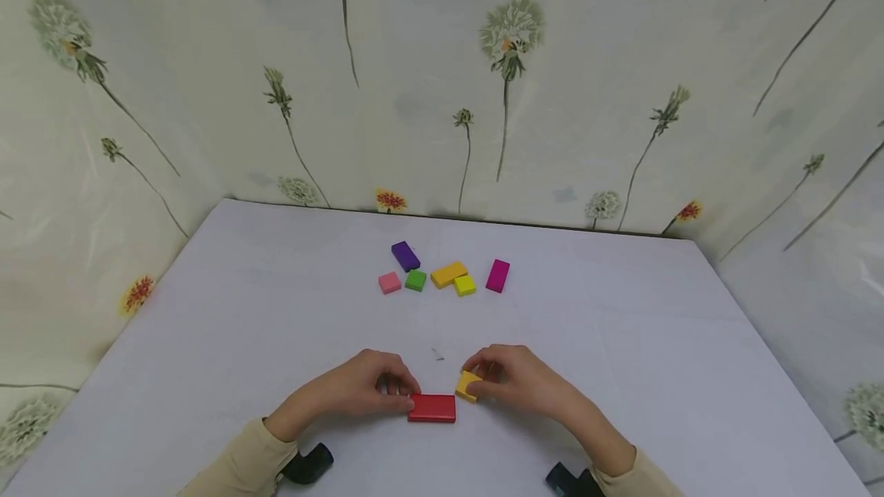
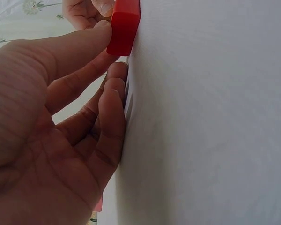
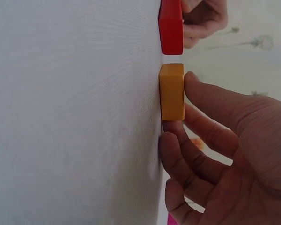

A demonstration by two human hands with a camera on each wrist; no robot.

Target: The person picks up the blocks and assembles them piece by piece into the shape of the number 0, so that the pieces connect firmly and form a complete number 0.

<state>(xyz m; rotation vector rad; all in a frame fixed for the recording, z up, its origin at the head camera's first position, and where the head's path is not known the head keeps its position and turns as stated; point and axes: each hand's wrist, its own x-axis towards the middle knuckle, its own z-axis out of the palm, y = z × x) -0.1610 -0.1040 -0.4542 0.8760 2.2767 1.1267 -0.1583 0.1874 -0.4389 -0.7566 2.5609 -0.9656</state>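
Note:
A red rectangular block (image 1: 431,409) lies flat on the table near the front, its long side running left to right. My left hand (image 1: 366,383) holds its left end between thumb and index finger; the other fingers curl loosely above the tabletop. Just right of it, a smaller orange-yellow block (image 1: 466,386) sits slightly turned, pinched by the thumb and fingers of my right hand (image 1: 521,380). The right wrist view shows a narrow gap between the orange-yellow block (image 3: 172,92) and the red block (image 3: 171,30). Both blocks appear to rest on the cloth.
Farther back on the white table (image 1: 276,313) are a purple block (image 1: 405,256), a pink block (image 1: 390,283), a green block (image 1: 416,280), a yellow-orange block (image 1: 449,274), a yellow block (image 1: 465,285) and a magenta block (image 1: 497,276). A flower-printed curtain (image 1: 414,60) hangs behind.

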